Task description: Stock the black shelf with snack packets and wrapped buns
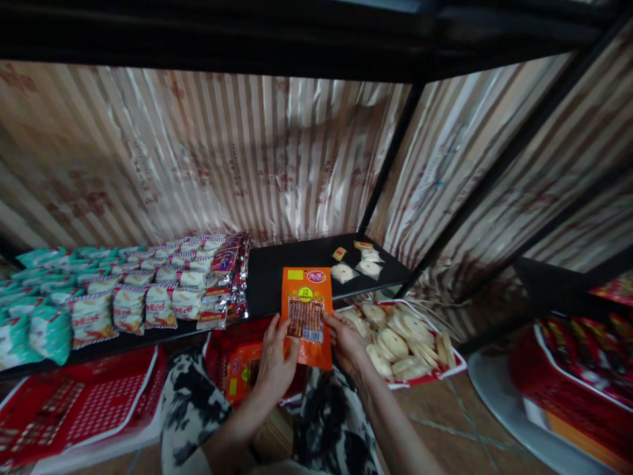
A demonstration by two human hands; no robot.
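Note:
An orange snack packet [307, 310] with a clear window showing brown sticks is held upright before me. My left hand [277, 359] grips its lower left side, the thumb lying on the front. On the right edge, my right hand [346, 340] pinches the same packet. Behind it runs a black shelf [270, 270]. Below my left hand, a red basket [217, 343] holds more orange packets [242, 369], partly hidden by my arm and legs.
Rows of white snack bags [129, 310] and teal bags [49, 330] fill the shelf's left. Small wrapped pieces [368, 267] lie on its right. A basket of round pale packs [395, 343], an orange-red crate [539, 382] and a red basket [93, 396] stand below.

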